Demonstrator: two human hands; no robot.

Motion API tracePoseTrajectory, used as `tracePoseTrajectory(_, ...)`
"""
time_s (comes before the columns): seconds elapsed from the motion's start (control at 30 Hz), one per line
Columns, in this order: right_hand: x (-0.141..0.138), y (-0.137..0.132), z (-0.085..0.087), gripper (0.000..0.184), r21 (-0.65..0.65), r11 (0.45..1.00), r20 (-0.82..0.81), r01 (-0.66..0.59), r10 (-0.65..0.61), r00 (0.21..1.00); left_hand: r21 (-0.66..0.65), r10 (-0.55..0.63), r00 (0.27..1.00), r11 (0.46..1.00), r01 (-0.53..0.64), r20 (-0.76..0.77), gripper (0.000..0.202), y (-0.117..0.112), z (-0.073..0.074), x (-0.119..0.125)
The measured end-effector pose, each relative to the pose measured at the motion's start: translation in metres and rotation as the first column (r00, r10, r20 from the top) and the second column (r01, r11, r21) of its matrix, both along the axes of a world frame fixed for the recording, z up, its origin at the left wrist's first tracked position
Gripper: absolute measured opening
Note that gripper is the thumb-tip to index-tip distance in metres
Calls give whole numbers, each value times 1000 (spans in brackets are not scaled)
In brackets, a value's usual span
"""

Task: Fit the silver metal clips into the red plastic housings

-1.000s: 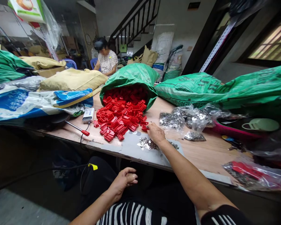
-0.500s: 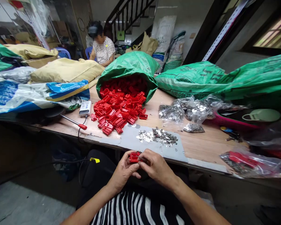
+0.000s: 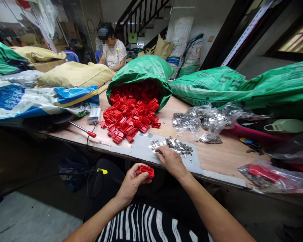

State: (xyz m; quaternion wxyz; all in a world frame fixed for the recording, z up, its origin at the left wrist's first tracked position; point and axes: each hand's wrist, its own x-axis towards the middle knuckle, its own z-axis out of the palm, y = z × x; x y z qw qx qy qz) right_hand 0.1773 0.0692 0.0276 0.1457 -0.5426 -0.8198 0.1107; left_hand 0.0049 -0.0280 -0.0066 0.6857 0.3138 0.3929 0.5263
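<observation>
My left hand (image 3: 132, 183) is closed around a red plastic housing (image 3: 146, 171), held just off the table's front edge with its hollow side showing. My right hand (image 3: 171, 162) reaches over the grey mat (image 3: 138, 153), its thumb and fingertips pinched at the near edge of a pile of small shiny metal pieces (image 3: 179, 147). What lies between those fingertips is too small to make out. Beyond the mat, many more red plastic housings (image 3: 128, 122) spill from the mouth of a green woven sack (image 3: 143, 69).
Clear bags of metal pieces (image 3: 185, 121) lie right of the heap, near a pink basket (image 3: 257, 131). A bag with red and metal parts (image 3: 267, 174) sits front right. At left are a white box-shaped device (image 3: 94, 115) and a red-tipped lever (image 3: 91, 133). A co-worker (image 3: 113, 50) sits behind.
My right hand has left the red housing and moved forward to the metal pile. The left hand still holds the housing, now turned so its hollow side shows more.
</observation>
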Motion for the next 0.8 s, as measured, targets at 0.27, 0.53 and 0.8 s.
tracePoseTrajectory(0.27,-14,14,1,11,-9,1000,146,-30,31,989,-8,6,1000,1000,-6,-13,27,0,-2,-1)
tracePoseTrajectory(0.53,-12,18,9,9,-66,998,216,12,3,976,-17,4,1000,1000,-4,-10,28,0,-2,-3)
tracePoseTrajectory(0.8,-20,22,7,9,-49,999,185,-1,10,983,-18,21,1000,1000,-21,15,41,0,-2,-3)
